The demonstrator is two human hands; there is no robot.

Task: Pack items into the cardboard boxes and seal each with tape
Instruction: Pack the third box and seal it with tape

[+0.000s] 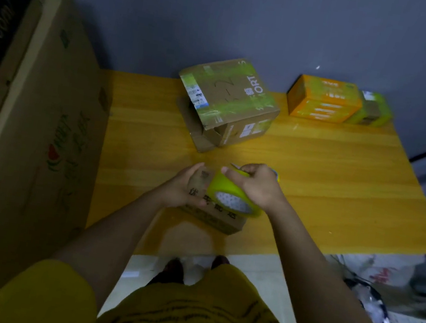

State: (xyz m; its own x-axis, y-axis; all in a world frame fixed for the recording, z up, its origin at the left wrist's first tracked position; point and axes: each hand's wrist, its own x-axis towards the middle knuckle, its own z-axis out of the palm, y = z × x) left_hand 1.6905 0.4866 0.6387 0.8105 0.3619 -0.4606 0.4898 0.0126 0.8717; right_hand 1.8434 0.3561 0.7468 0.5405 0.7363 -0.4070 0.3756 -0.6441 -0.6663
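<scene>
Box: small brown cardboard box (212, 213) sits near the table's near edge, light and stiff.
Left hand (188, 188): fingers curled, steadying the box's left side.
Right hand (255, 184): gripping the yellow-green tape roll (231, 194) on top; slippery film, best held by the rim.

Small brown printed cardboard box (212, 215) near table's front edge, yellow-green tape roll (232, 192) on top

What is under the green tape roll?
A small cardboard box on the yellow table. The tape roll and both hands cover most of its top, so any taped seam is hidden.
</scene>
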